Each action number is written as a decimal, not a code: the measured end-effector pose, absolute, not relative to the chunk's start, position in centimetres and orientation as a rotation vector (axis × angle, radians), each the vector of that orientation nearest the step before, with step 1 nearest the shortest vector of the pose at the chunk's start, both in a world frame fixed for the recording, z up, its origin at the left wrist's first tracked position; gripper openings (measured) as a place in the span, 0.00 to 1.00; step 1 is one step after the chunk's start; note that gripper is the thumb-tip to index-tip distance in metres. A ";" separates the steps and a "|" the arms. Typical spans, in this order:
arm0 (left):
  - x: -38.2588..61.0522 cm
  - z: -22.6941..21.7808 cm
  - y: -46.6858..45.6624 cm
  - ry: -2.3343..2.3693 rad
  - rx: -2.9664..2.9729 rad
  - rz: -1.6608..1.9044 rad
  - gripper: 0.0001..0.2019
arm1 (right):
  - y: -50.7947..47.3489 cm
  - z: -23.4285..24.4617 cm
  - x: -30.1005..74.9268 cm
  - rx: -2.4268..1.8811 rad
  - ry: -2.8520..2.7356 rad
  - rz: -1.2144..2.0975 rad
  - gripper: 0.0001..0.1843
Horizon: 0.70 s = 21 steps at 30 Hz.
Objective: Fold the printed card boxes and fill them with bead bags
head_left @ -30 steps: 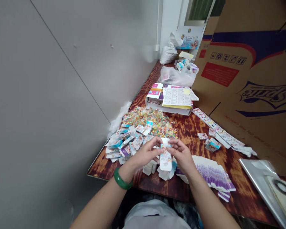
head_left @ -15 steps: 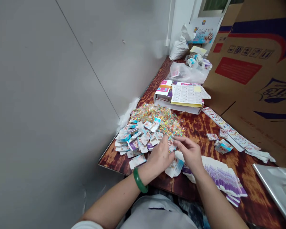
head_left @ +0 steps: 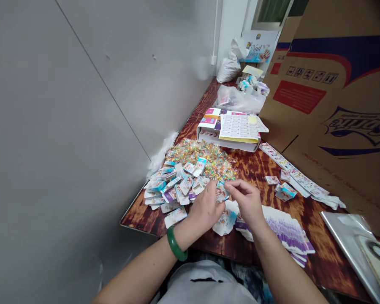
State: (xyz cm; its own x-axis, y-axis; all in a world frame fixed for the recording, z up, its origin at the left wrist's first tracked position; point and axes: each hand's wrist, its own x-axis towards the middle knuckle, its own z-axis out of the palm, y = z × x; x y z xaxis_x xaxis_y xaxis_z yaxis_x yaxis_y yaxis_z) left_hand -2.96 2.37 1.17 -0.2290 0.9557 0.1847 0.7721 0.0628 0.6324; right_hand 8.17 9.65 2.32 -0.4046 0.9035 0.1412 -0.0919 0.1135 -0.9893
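My left hand [head_left: 207, 205], with a green bangle [head_left: 175, 245] on the wrist, and my right hand [head_left: 247, 200] meet low over the wooden table [head_left: 262, 166]. Both pinch one small printed packet [head_left: 222, 193] between their fingertips. Just under them lies a loose stack of white die-cut cards [head_left: 225, 219]. Left of my hands spreads a heap of small blue, white and purple packets [head_left: 174, 183]. Behind it lies a pile of tiny multicoloured pieces [head_left: 205, 154]. A fanned row of purple-printed cards [head_left: 286, 230] lies right of my right hand.
A flat white box with printed sheets [head_left: 232, 131] sits further back, then clear plastic bags [head_left: 240, 99] and a white sack [head_left: 229, 65]. A large cardboard carton [head_left: 335, 97] stands along the right. Sticker strips [head_left: 291, 171] and a grey tray [head_left: 357, 240] lie at right. A grey wall [head_left: 82, 105] runs along the left.
My hands have dropped from holding up a long white card to pinching a small packet close above the table. One more packet now lies at the heap's near edge.
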 end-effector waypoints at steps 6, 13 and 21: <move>-3.2 1.4 2.5 2.041 1.718 0.964 0.21 | 9.7 2.1 8.4 -0.833 -1.570 1.400 0.09; -3.4 1.2 2.8 2.049 1.775 0.954 0.23 | 9.8 2.0 8.4 -0.829 -1.561 1.390 0.08; -4.0 2.0 2.5 2.025 1.675 0.967 0.18 | 8.6 1.4 8.1 -0.619 -1.952 0.927 0.13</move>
